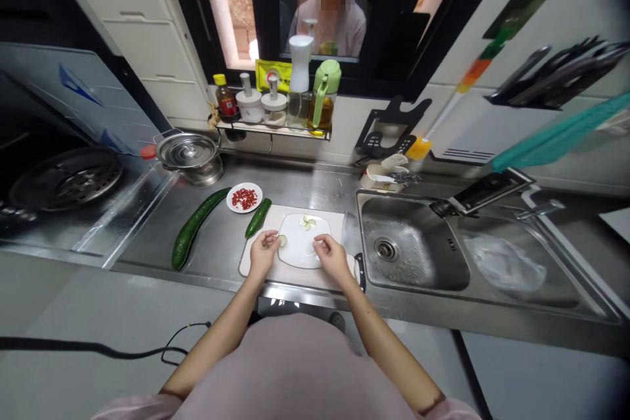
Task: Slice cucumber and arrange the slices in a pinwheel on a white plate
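Head view: a cucumber slice [282,241] sat at the white plate's left edge, pinched by the left hand [264,251]! More slices [308,224] lay grouped toward the far rim of the plate [298,257], so arranging looked like the step in hand, calling for a light, steady release. Over at the right edge, the right hand's [331,253] bent fingers hid their grip: impossible to tell. Underneath, the plate covered much of the board [250,267].

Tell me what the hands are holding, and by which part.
The left hand holds a thin, round, pale-green cucumber slice by its edge. Whether the right hand holds anything cannot be told.
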{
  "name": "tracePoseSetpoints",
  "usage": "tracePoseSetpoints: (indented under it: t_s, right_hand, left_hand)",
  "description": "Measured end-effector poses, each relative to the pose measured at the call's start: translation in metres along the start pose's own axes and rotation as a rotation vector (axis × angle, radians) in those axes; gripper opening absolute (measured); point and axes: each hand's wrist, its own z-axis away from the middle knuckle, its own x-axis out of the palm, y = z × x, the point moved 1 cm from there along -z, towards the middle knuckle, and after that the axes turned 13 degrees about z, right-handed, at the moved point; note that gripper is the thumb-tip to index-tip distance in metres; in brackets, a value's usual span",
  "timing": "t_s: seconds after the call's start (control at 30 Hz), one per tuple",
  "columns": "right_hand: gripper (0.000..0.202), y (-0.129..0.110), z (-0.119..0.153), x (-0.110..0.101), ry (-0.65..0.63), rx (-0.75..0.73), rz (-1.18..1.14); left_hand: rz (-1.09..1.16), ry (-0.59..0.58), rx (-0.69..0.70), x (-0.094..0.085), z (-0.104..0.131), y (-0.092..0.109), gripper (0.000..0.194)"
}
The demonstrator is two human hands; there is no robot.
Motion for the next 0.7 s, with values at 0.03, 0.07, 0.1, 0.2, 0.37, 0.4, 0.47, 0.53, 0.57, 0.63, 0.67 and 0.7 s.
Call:
tracePoseSetpoints:
  t_s: [0.03, 0.07, 0.1, 0.2, 0.37, 0.4, 0.47, 0.53, 0.57, 0.63, 0.67, 0.7]
  right_hand:
    - [0.026, -0.007, -0.004, 0.000, -0.032, -0.038, -0.014]
    - [0.026, -0.013, -0.009, -0.001, -0.061, -0.082, -0.026]
    - [0.025, -0.020, -0.012, -0.002, -0.078, -0.128, -0.041]
    - [0.021, -0.034, -0.021, -0.005, -0.115, -0.239, -0.076]
    - [0.016, -0.039, -0.025, -0.008, -0.145, -0.230, -0.129]
    - [0.016, -0.038, -0.025, -0.009, -0.146, -0.209, -0.155]
    - [0.018, -0.038, -0.025, -0.011, -0.129, -0.165, -0.214]
    - [0.019, -0.039, -0.026, -0.014, -0.090, -0.137, -0.259]
    - [0.020, -0.040, -0.026, -0.016, -0.068, -0.132, -0.272]
    - [0.021, -0.043, -0.025, -0.019, -0.039, -0.140, -0.282]
    - [0.021, -0.044, -0.024, -0.021, -0.030, -0.149, -0.283]
    - [0.021, -0.045, -0.024, -0.022, -0.025, -0.159, -0.284]
  left_hand:
    - [0.045, -0.042, -0.007, 0.007, -0.001, 0.008, 0.036]
    - [0.070, -0.081, -0.016, 0.014, -0.001, 0.015, 0.039]
    - [0.082, -0.127, -0.028, 0.020, -0.001, 0.022, 0.040]
    - [0.069, -0.246, -0.041, 0.032, 0.000, 0.040, 0.042]
    - [0.072, -0.343, -0.045, 0.041, 0.006, 0.056, 0.040]
    - [0.076, -0.337, -0.049, 0.042, 0.006, 0.058, 0.041]
    - [0.080, -0.291, -0.048, 0.042, 0.007, 0.060, 0.041]
    - [0.074, -0.245, -0.067, 0.042, 0.007, 0.062, 0.040]
    - [0.070, -0.240, -0.096, 0.041, 0.007, 0.063, 0.041]
    - [0.077, -0.272, -0.183, 0.043, 0.007, 0.064, 0.043]
    - [0.091, -0.292, -0.232, 0.044, 0.008, 0.065, 0.045]
    - [0.110, -0.304, -0.277, 0.046, 0.008, 0.066, 0.046]
